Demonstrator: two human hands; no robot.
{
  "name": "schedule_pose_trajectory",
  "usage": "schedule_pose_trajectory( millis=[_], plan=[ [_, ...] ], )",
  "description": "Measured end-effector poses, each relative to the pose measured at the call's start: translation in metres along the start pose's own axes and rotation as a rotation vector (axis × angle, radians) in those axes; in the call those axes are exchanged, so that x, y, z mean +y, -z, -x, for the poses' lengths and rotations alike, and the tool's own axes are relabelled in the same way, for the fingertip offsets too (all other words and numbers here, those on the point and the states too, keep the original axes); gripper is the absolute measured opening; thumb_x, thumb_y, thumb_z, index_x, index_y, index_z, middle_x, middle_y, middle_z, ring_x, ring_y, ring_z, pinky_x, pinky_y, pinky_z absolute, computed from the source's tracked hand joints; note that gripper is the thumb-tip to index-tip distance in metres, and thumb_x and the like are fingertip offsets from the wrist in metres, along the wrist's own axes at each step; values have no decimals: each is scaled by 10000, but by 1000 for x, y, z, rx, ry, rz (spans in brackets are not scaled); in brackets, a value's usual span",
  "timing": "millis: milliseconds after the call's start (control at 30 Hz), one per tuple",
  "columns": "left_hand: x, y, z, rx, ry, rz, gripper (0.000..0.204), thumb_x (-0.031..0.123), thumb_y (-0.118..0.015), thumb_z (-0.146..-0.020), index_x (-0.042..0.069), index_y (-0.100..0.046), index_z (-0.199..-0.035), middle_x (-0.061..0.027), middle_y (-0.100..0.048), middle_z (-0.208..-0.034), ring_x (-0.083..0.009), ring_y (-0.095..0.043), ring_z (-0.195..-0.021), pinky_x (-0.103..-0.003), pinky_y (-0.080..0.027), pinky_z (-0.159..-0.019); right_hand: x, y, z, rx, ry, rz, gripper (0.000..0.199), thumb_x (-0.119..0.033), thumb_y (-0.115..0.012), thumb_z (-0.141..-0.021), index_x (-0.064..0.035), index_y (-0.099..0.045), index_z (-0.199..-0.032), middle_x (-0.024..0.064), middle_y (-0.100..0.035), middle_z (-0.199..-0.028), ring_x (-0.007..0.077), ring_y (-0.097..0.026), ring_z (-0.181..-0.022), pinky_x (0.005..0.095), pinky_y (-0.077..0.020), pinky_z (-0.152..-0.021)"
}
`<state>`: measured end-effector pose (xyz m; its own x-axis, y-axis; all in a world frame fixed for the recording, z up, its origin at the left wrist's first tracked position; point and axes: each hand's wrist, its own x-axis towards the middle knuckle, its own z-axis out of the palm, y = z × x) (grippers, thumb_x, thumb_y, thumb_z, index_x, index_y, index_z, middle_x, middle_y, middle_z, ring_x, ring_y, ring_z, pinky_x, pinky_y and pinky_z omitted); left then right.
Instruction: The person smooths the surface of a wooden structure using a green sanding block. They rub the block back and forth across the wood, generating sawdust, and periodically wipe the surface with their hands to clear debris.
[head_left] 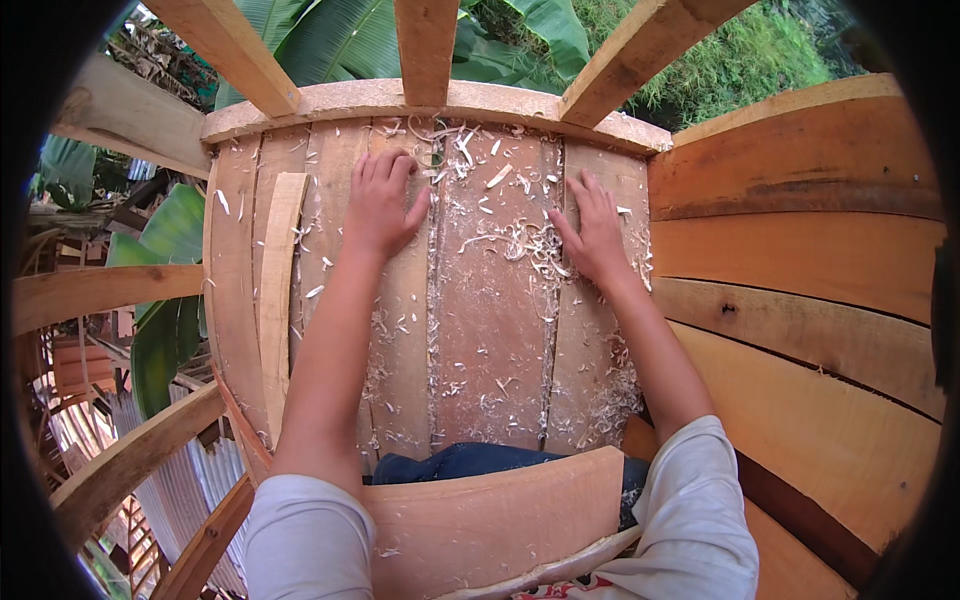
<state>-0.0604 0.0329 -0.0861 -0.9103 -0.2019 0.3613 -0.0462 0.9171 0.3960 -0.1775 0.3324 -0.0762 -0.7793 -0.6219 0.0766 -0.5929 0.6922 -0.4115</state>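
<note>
My left hand rests low over the floor planks, its thumb apart from slightly bent fingers, holding nothing. Farther right, my right hand has its fingers spread, touching or nearly touching the boards, also with nothing in it. Between the two hands lies a small heap of curled wood shavings, its right side close to my right thumb. More pale shavings and dust are scattered over the planks and along their gaps. A smooth wide board lies across my lap, over dark blue trousers.
A narrow wooden strip lies on the planks left of my left forearm. A wooden beam edges the far side, with upright posts rising from it. The right side is a plank wall. Banana leaves show outside.
</note>
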Motion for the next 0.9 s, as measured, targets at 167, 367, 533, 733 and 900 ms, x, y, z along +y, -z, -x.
schedule_pose_trajectory(
  millis=[167,367,533,733,900],
  plan=[
    [-2,1,1,-16,12,-24,359,299,-649,-854,74,-569,-1123,-124,-569,-1198,-304,-511,-1211,-495,-282,-1154,-2,7,36,107,-114,109,712,-504,-558,-952,-43,-383,-1466,275,-339,-1524,410,-228,-1474,521,-155,-1202],
    [0,-3,-2,-1,-21,-25,351,299,-642,-860,75,-571,-1120,-120,-566,-1197,-309,-509,-1207,-495,-277,-1156,3,-9,69,102,-296,267,736,-522,-553,-950,-42,-373,-1477,272,-318,-1541,403,-236,-1474,514,-144,-1205],
    [-1,-2,-3,-8,-24,-30,331,298,-642,-861,80,-568,-1098,-121,-566,-1182,-316,-511,-1190,-496,-284,-1146,-57,-2,69,-89,280,-148,683,-453,-605,-937,-50,-408,-1452,250,-325,-1542,385,-249,-1473,536,-132,-1208],
    [-4,-3,0,5,-24,-10,322,299,-646,-860,83,-565,-1085,-119,-570,-1173,-322,-512,-1180,-497,-290,-1138,-1,21,101,56,-188,214,753,-460,-610,-929,-4,-350,-1469,278,-308,-1537,404,-256,-1459,532,-158,-1200],
    [-3,-4,-2,19,-44,-11,316,292,-647,-857,86,-571,-1083,-117,-572,-1176,-323,-514,-1180,-500,-288,-1140,4,1,121,60,-318,245,792,-486,-589,-934,1,-311,-1495,294,-276,-1548,428,-226,-1467,550,-123,-1202]
  ],
)
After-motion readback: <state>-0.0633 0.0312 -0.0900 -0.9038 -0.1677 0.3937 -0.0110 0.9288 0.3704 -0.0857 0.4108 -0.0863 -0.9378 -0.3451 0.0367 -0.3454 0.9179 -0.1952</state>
